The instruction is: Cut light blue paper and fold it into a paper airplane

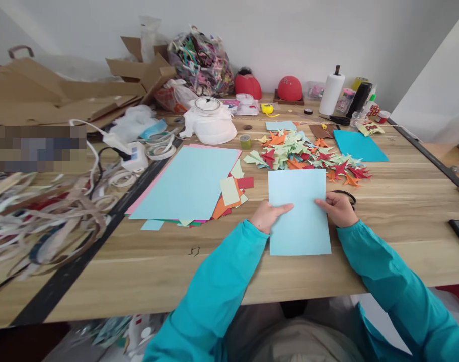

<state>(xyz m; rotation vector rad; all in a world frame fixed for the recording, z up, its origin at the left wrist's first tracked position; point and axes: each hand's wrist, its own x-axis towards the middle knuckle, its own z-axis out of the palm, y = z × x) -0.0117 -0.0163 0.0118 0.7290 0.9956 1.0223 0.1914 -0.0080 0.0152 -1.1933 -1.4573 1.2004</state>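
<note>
A light blue sheet of paper [299, 226] is held upright in front of me, just above the table's near side. My left hand [268, 216] grips its left edge, with a thumb lying across the front. On the opposite edge my right hand [340, 208] pinches the same sheet between thumb and fingers behind it. Beyond the right hand a black loop [351, 197], perhaps a scissors handle, is partly hidden. A heap of folded paper cranes [290, 148] in pale green, orange and red lies behind the sheet.
Left of my hands is a stack of large coloured paper [184, 183] with small cut pieces [229, 192]. A bright blue sheet [360, 146] lies back right. Red domes [290, 88], a white roll [331, 93] and a power strip [135, 157] stand farther off. Tangled straps [63, 221] cover the left side.
</note>
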